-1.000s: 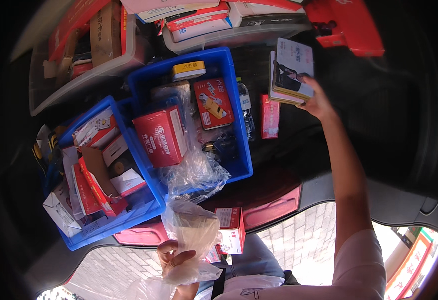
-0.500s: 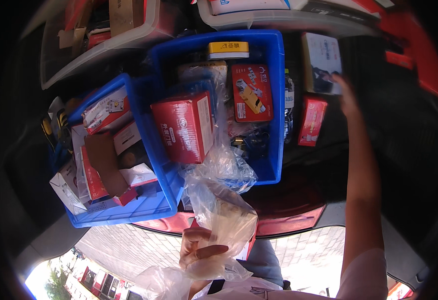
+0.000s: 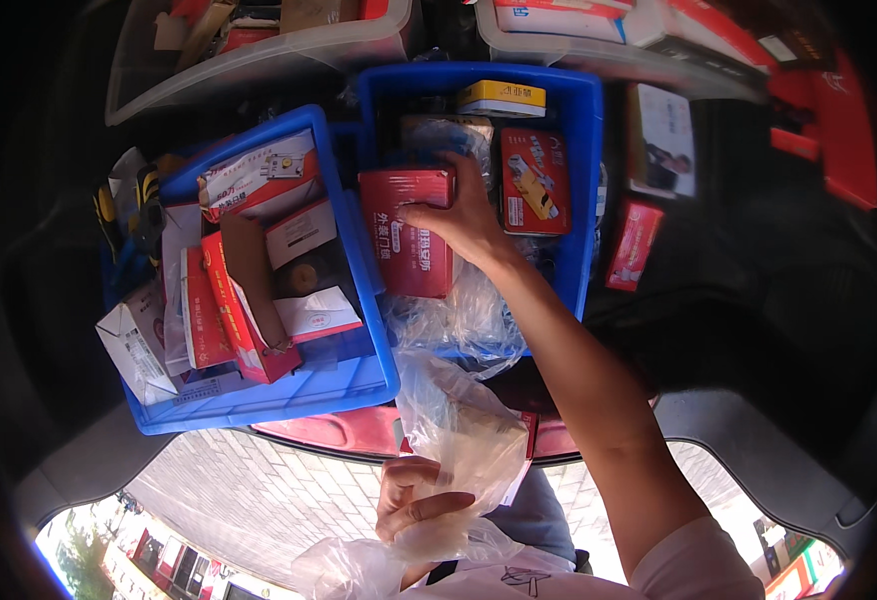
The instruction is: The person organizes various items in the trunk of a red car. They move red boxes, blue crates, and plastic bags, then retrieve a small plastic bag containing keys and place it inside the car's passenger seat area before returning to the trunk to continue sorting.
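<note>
My right hand (image 3: 471,215) is closed on a red cardboard box (image 3: 404,255) in the right blue bin (image 3: 591,240). Its thumb presses the printed front, while the other fingers go round the upper right edge. Low in the middle, my left hand (image 3: 414,500) grips a clear plastic bag (image 3: 459,420) with a pale, box-shaped item inside. Loose clear plastic lies in the bin just below the red box. Beside it in the same bin are a flat red box with a yellow picture (image 3: 536,182) and a yellow-and-white box (image 3: 502,97).
A tilted blue bin (image 3: 259,410) at left holds several opened cartons. Black-and-yellow-handled tools (image 3: 147,200) lie beyond its left side. Two translucent tubs (image 3: 249,72) (image 3: 609,55) stand at the back. At right lie a white box (image 3: 663,140) and a small red box (image 3: 635,245).
My right hand has left the white box at the right and moved left onto the red box in the bin. My left hand still grips the bag. The whole view has shifted slightly.
</note>
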`<action>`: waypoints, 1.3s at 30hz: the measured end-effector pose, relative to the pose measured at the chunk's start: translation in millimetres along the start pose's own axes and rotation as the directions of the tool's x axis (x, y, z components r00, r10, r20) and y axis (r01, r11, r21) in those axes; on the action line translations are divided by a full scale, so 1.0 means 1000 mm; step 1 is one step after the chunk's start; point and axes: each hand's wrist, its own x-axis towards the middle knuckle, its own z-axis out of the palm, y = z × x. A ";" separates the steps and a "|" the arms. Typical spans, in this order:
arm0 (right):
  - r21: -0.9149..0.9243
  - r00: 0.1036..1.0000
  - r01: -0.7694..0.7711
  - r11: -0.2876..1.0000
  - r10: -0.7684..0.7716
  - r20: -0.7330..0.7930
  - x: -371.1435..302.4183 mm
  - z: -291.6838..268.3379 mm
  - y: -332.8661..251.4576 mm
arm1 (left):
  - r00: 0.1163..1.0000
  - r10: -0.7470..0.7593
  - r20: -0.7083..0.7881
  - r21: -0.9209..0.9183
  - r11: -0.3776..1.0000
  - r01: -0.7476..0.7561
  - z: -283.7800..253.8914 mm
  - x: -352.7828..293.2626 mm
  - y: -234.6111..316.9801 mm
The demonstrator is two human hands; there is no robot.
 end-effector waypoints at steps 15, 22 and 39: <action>0.508 0.795 0.147 0.849 0.204 -0.571 -0.102 -0.147 -0.048 | 0.995 -0.093 -0.026 -0.015 0.996 0.093 -0.021 -0.010 -0.012; 0.059 0.624 -0.182 0.981 0.162 -0.764 -0.048 -0.277 -0.007 | 1.000 -0.011 0.005 -0.037 0.999 0.011 -0.016 -0.006 -0.018; -0.303 0.953 -0.237 0.923 0.161 -0.256 0.012 0.027 0.076 | 0.999 -0.030 0.014 -0.052 0.998 0.030 -0.025 -0.018 -0.017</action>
